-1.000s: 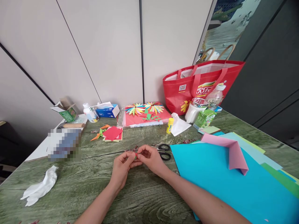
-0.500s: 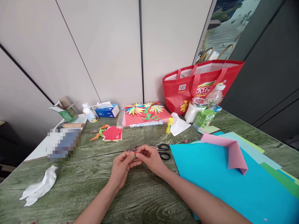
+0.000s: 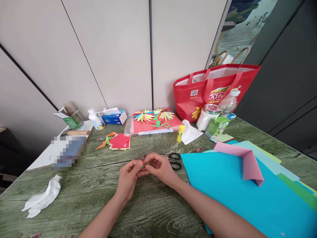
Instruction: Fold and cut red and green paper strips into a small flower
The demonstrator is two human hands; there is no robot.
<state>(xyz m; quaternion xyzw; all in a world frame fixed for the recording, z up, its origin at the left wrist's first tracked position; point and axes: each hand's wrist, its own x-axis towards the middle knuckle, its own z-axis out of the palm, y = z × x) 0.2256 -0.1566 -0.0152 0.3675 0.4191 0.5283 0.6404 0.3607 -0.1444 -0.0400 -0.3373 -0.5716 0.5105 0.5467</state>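
Between my fingertips is a small piece of red and green paper [image 3: 144, 163], mostly covered by them. My left hand [image 3: 128, 177] pinches it from the left, thumb and forefinger pressed together. From the other side my right hand [image 3: 159, 168] grips it too, its fingers curled. Black-handled scissors [image 3: 175, 165] lie just beyond my right hand, their blades partly hidden. Farther off rest a stack of red and cream paper squares [image 3: 120, 141] and some folded orange and green paper [image 3: 106, 140]. A yellow glue stick [image 3: 180, 133] stands upright near a white tissue [image 3: 192, 134].
Large blue sheets [image 3: 223, 185] cover the right side, with a folded pink strip [image 3: 249, 158] on top. At the back stand a red bag [image 3: 190, 102], a green carton [image 3: 218, 126] and a blue tissue box [image 3: 114, 118]. Paper stars [image 3: 143, 115] lie on a red pack. Crumpled tissue [image 3: 43, 196] lies left.
My fingers have shifted slightly around the small paper, and more of its red and green shows. The camera view has moved a little; the other things stay put.
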